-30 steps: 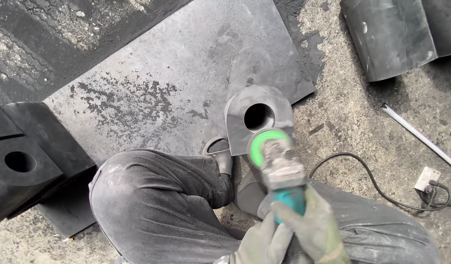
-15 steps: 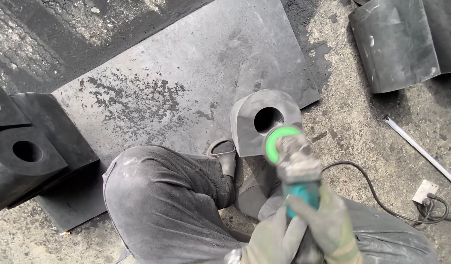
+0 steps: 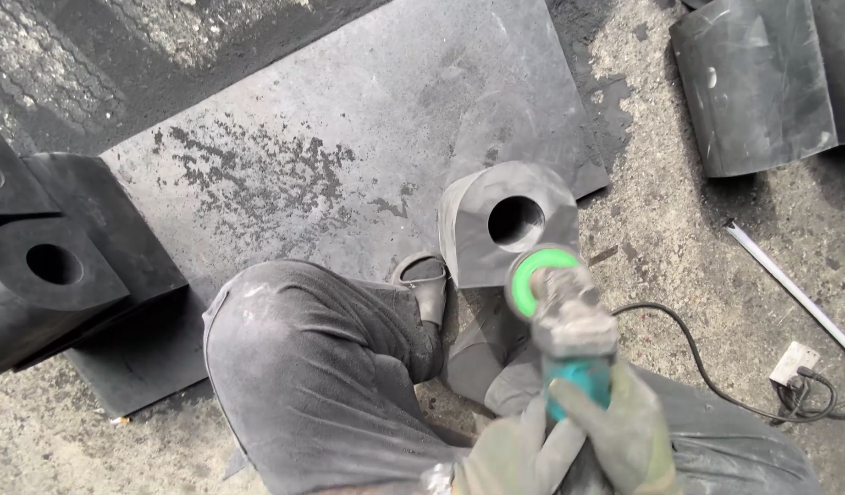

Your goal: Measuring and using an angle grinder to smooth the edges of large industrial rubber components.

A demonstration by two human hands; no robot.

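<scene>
A large dark mat point(image 3: 349, 137) is lying flat on the gritty floor point(image 3: 679, 229), its right corner reaching toward the upper right. A person is crouching at the mat's near edge, knees point(image 3: 312, 367) spread in dusty grey trousers, one shoe point(image 3: 427, 284) resting just beside the workpiece.

The block point(image 3: 505, 225), a dark moulded piece with a round hole through its top face, is standing at the mat's near right corner, partly overhanging onto the floor. Two similar blocks point(image 3: 55, 266) are lying well apart at the mat's left edge, and dark curved pieces point(image 3: 762, 82) are sitting at the upper right of the floor.

The grinder point(image 3: 564, 312) is being held with its long axis running from the person's lap up and away toward the block. Its green disc point(image 3: 537, 275) is hanging just beside the block's near right edge; whether disc and block are touching cannot be told from this view. The block lies straight ahead of the tool, slightly to the left of its axis.

The right hand point(image 3: 624, 431), gloved, is wrapping closed around the teal grip. The left hand point(image 3: 514, 454), also gloved, is closing against the same grip from below and left. The right hand is the nearer to the block.

A black cord point(image 3: 688, 348) is trailing right across the floor to a white socket point(image 3: 794, 362). A thin pale rod point(image 3: 789, 289) is lying diagonally near it.
</scene>
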